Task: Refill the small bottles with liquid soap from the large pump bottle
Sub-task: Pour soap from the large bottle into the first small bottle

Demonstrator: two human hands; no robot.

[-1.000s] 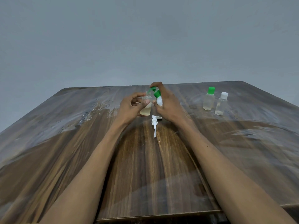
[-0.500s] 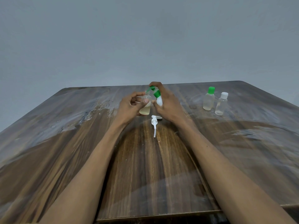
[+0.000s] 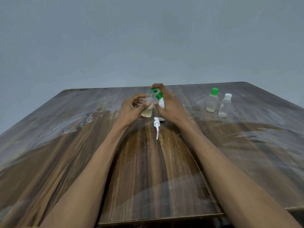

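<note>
Two hands meet over the far middle of the wooden table (image 3: 82, 162), just behind the loose white pump head (image 3: 156, 125) that lies flat on the boards. The left hand (image 3: 131, 111) curls round a small clear bottle (image 3: 147, 107), upright, uncapped and about a third full of yellowish soap. The right hand (image 3: 171, 106) grips a white bottle with a green flip cap (image 3: 159, 98), tipped so its open nozzle sits at the small bottle's mouth. Compared with half a second and a full second ago, almost nothing has shifted: same tilt, same grips, and the soap level looks unchanged. I judge the pour is slow, so this bottle needs more time. Well right of the pump head stand a green-capped small bottle (image 3: 212, 100) and a white-capped small bottle (image 3: 225, 105), both capped and nearly empty.
</note>
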